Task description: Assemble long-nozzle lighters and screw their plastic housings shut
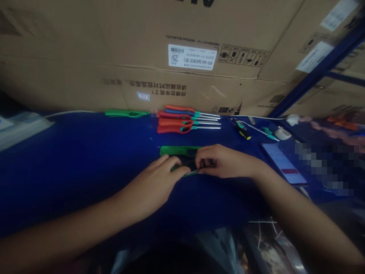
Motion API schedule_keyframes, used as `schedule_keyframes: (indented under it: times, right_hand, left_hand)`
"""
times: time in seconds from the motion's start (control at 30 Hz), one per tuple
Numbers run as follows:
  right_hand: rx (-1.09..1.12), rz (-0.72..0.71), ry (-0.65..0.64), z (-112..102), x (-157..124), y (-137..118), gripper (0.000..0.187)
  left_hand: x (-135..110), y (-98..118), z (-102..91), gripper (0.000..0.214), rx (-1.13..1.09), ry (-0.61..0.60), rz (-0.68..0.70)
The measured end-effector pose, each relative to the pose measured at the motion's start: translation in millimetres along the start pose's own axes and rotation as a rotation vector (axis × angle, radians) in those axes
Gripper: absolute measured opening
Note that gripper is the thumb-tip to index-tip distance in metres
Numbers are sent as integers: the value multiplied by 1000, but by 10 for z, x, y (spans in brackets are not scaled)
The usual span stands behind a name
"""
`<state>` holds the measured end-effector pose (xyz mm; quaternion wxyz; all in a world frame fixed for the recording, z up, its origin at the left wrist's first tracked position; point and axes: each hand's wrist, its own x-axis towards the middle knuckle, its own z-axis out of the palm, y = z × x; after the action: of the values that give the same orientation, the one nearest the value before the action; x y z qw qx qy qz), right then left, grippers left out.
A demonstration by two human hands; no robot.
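Note:
A green lighter-like tool (178, 150) lies on the blue table (71, 160) in the middle of the view. My left hand (158, 180) comes in from the lower left, its fingers curled onto the tool's near end. My right hand (225, 161) meets it from the right, with fingertips pinched on the same green and black part. What lies between the fingertips is mostly hidden. Behind them a row of red and orange long-nosed lighters (182, 121) lies side by side, metal tips pointing right. A single green one (125, 113) lies to their left.
Large cardboard boxes (182, 49) wall off the back of the table. Small screwdrivers (243, 131), a white charger (282, 133) and a phone with a lit screen (283, 163) lie at the right. A white cable (68, 112) runs along the back left.

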<state>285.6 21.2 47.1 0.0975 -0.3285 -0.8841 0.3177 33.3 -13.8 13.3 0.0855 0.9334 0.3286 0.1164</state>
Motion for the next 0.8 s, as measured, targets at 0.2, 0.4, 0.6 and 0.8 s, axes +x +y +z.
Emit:
schedule_keyframes:
  times: [0.2,0.4,0.6,0.8]
  right_hand:
    - [4,-25,-21,26,23,20,11]
    - [-19,-15,-16,22,24,17,16]
    - [-20,-6,17,35,25,-11,15]
    - [-31,-40,-7,8,13,-17,17]
  left_hand:
    - [13,20,-27,45,-22,-17,-6]
    - [1,52,-37,44,6,-47,-24]
    - [-26,77,-11,41,82,-24,-7]
    - [-30,88,-15,40,98,-13,-1]
